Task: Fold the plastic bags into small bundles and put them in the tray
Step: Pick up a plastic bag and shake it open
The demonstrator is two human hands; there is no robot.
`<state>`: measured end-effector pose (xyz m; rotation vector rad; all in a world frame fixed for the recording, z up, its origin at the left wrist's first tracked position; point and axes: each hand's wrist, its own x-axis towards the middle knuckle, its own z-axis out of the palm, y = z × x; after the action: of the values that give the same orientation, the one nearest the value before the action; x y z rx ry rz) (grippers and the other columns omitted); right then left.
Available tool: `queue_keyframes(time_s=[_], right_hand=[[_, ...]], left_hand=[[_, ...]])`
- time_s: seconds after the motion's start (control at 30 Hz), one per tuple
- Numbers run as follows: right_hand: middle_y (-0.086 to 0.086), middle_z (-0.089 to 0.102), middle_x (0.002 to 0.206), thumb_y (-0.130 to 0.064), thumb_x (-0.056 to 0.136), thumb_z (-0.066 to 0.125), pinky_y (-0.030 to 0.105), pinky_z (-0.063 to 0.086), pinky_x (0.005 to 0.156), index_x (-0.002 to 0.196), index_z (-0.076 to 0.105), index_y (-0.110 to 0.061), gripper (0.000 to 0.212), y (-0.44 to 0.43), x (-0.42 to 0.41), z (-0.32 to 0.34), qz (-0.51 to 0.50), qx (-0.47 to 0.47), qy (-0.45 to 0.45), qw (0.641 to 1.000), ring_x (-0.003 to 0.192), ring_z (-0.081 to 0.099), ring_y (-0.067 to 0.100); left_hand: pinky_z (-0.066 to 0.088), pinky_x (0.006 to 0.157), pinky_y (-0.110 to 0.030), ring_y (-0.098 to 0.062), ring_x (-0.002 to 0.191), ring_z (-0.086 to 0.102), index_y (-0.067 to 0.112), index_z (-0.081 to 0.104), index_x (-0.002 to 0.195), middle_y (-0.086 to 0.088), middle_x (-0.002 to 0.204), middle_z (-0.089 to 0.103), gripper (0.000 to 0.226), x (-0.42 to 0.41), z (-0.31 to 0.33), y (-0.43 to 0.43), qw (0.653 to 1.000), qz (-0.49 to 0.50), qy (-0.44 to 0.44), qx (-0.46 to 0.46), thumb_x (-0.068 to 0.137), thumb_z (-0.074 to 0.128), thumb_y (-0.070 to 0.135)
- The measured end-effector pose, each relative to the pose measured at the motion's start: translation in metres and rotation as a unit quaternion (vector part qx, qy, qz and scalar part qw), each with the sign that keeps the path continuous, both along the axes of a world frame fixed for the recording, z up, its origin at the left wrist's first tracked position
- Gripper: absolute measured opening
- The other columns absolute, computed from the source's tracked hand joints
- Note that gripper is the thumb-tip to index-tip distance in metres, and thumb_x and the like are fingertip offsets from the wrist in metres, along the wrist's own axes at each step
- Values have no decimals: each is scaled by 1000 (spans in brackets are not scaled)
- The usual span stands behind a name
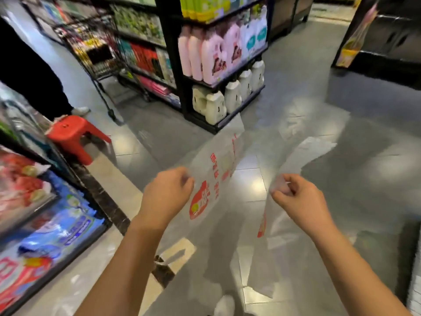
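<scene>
Grey glossy floor [296,76] runs between stocked shop shelves [173,53], red stool [73,135] nearby; left hand [167,192] and right hand [298,197] each pinch a clear plastic bag [218,201].

Motion blur smears my view of the aisle [296,83].
The plastic bag [230,215] has unreadable red print [198,200]; my left hand [167,193] hides its fingertips; a bystander's leg [32,74] is cropped at left.

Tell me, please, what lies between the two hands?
In the head view, the see-through bag with red print stretches between the left hand and the right hand, each pinching it.
</scene>
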<state>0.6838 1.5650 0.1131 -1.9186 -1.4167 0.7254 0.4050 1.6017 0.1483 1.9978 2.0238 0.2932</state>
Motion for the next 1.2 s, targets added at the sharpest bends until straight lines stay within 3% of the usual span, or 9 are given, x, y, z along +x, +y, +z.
queue_keyframes(time_s=[0.07,0.13,0.43,0.53,0.6,0.7,0.8,1.03,1.2], right_hand=[[0,62,78,-21,82,70,23,40,62,88,62,-19,11,1,-22,8,38,10,3,999,75,55,18],[8,51,67,-27,79,68,33,38,58,78,53,-9,23,1,-42,16,77,18,11,997,63,45,22],[-1,69,84,-27,84,66,38,52,69,90,64,-18,11,-47,-92,42,348,-7,50,936,78,64,22],[-9,65,111,-24,87,65,30,46,71,113,67,-24,26,-86,-108,29,427,-59,54,901,93,64,13],[-1,64,110,-18,88,63,27,42,74,121,65,-16,33,-120,-123,23,470,-71,62,877,94,59,14],[20,64,99,-19,86,61,36,44,68,101,60,-1,23,-176,-153,25,517,-72,39,852,80,57,32],[7,51,67,-32,77,57,38,42,63,75,51,-8,25,-234,-191,34,575,-28,18,817,66,48,28],[13,68,110,-15,86,62,33,43,82,102,66,-6,18,-399,-302,48,710,11,-20,703,103,52,20],[-3,69,96,-21,87,62,31,47,77,99,65,-25,13,-558,-396,60,769,42,-24,637,84,66,21]], left_hand=[[29,51,-18,-5,66,49,30,59,89,12,85,60,16,-15,17,-21,1000,28,6,12,99,49,36],[26,50,-19,-5,63,46,32,54,86,14,78,53,15,-26,29,-46,998,67,10,13,100,48,36],[47,67,-34,-25,89,63,26,58,104,1,96,67,16,-46,29,-213,958,282,46,29,98,46,35],[40,67,-32,-30,94,63,26,58,103,-3,99,67,18,-39,14,-285,928,365,72,-25,98,45,37],[43,69,-31,-27,97,63,28,60,108,-1,103,68,20,-39,8,-339,906,414,67,-61,99,45,38],[50,72,-32,-23,93,64,28,61,106,3,101,70,22,-45,3,-426,867,491,58,-62,99,43,38],[49,71,-32,-26,92,65,29,61,104,2,100,69,20,-55,0,-514,820,568,47,-54,97,44,37],[55,75,-37,-25,91,64,29,60,102,1,99,69,17,-95,-1,-708,724,688,40,-17,98,45,35],[56,70,-41,-27,81,63,24,58,93,0,86,67,15,-124,9,-876,666,744,45,42,98,47,33]])
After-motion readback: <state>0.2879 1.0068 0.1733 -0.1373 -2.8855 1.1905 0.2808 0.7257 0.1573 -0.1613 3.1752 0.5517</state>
